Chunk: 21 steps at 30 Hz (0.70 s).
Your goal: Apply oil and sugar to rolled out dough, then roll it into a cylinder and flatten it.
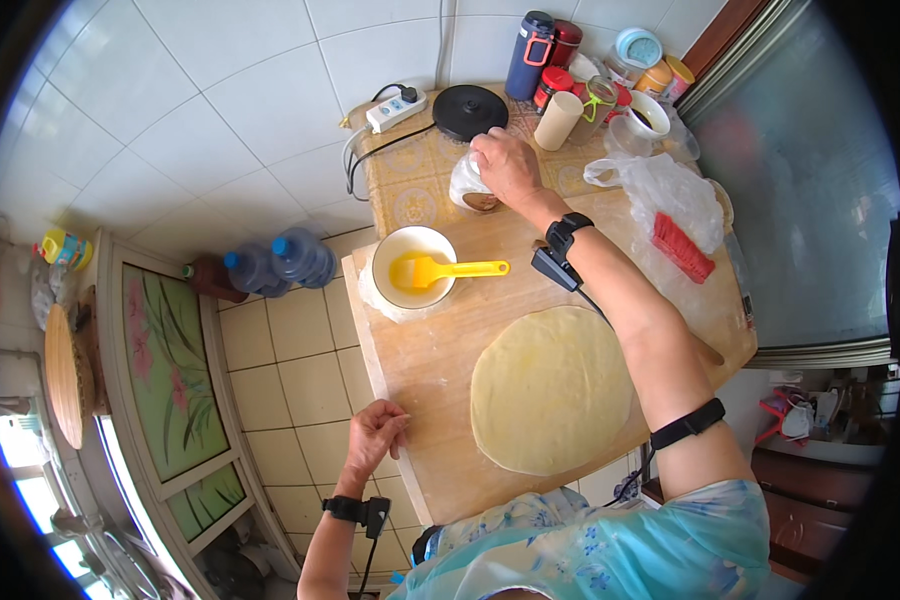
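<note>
A round, flat sheet of dough (551, 390) lies on the wooden board (435, 360) before me. My right hand (506, 165) reaches to the back of the board, with its fingers at the top of a small jar or bag of white stuff (465, 184); whether they grip it or dip into it I cannot tell. At the board's left edge is my left hand (379, 431), fingers curled together, with nothing plainly in it. A white bowl (414, 300) with yellow liquid stands at the board's back left. Across its rim rests a yellow pastry brush (472, 269), bristles inside.
Behind the board are a power strip (396, 111), a black kettle base (470, 111), a blue flask (529, 60) and several jars. A plastic bag (667, 187) and a red bundle (681, 247) lie at right. A rolling pin's end (709, 351) shows beyond my right arm.
</note>
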Each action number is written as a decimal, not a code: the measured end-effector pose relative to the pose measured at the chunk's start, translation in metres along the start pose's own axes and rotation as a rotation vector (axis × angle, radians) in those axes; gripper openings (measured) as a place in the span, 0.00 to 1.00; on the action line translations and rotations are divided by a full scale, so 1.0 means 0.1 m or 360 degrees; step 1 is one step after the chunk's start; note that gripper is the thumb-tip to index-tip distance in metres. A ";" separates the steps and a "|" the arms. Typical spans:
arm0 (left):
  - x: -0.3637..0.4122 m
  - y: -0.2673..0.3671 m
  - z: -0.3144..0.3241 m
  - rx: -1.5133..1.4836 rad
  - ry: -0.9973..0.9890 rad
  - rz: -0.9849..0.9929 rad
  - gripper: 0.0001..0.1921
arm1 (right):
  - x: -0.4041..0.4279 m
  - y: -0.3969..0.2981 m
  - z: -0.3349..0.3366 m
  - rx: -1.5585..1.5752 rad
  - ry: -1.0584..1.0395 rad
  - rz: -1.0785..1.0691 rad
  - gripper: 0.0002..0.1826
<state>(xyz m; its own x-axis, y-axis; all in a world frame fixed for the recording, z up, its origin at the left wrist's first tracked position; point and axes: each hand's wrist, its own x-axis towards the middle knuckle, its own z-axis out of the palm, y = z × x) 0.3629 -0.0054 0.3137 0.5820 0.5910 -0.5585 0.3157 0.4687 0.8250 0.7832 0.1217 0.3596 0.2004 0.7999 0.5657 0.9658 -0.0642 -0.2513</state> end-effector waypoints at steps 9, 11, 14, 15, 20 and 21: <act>0.01 -0.04 -0.01 -0.0052 -0.0012 -0.0011 0.03 | -0.06 0.15 0.02 0.0001 -0.0103 0.0017 0.05; 0.01 -0.03 -0.01 -0.0052 -0.0017 0.0002 0.03 | -0.03 0.15 0.03 0.0048 -0.0007 0.0442 0.06; 0.01 -0.02 -0.01 -0.0026 -0.0015 0.0002 0.03 | 0.02 0.18 -0.01 0.0119 0.0030 0.0885 0.07; 0.01 -0.03 -0.01 -0.0026 -0.0020 0.0001 0.03 | 0.04 0.23 0.00 0.0119 0.0033 0.0888 0.07; 0.01 -0.04 0.00 -0.0011 -0.0014 0.0005 0.04 | -0.03 0.43 -0.03 0.0370 0.0093 0.1322 0.09; 0.01 -0.06 0.00 -0.0015 -0.0005 0.0001 0.04 | -0.03 0.41 -0.06 0.0371 0.0093 0.1323 0.09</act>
<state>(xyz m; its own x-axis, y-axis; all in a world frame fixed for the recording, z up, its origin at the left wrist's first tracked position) 0.3615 -0.0071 0.3078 0.5845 0.5895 -0.5576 0.3083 0.4743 0.8246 0.8234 0.1125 0.3523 0.8410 0.5153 0.1650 0.4452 -0.4857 -0.7523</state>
